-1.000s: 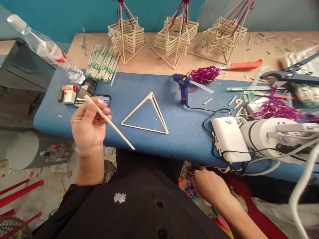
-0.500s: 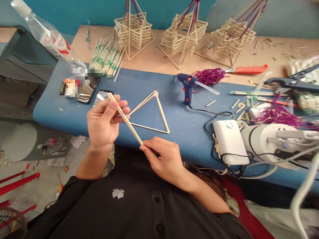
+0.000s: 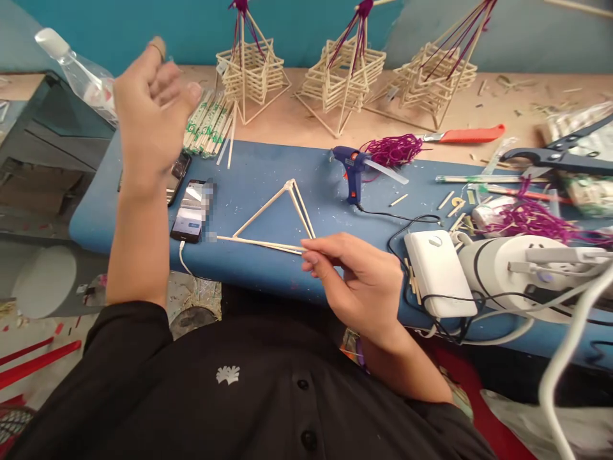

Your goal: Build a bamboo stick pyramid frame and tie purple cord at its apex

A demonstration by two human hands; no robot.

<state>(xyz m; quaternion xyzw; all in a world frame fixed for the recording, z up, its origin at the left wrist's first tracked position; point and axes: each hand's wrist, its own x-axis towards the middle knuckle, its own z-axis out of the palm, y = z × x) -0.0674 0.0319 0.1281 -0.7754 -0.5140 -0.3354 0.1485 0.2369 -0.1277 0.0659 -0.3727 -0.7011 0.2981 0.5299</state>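
Observation:
My right hand pinches one end of a thin wooden stick, apparently a chopstick. The stick points left, across the front of a triangular stick frame lying on the blue mat. My right fingers cover the frame's front right corner. Raised at the left, my left hand is slightly blurred, its fingers loosely curled and the thumb apart, with nothing visible in it. Beyond it lies a bundle of paper-wrapped chopsticks. A loose wooden stick and a clear glue stick lie beside the bundle.
Several hanging-thread stick structures stand along the back. A blue glue gun rests near purple cord and an orange-handled knife. Phone and bottle are left; power bank, cables and pruning shears right.
My left hand has let go of the sticks and moved up and left. A loose stick now lies by the wrapped bundle. My right hand has moved right, still holding a stick.

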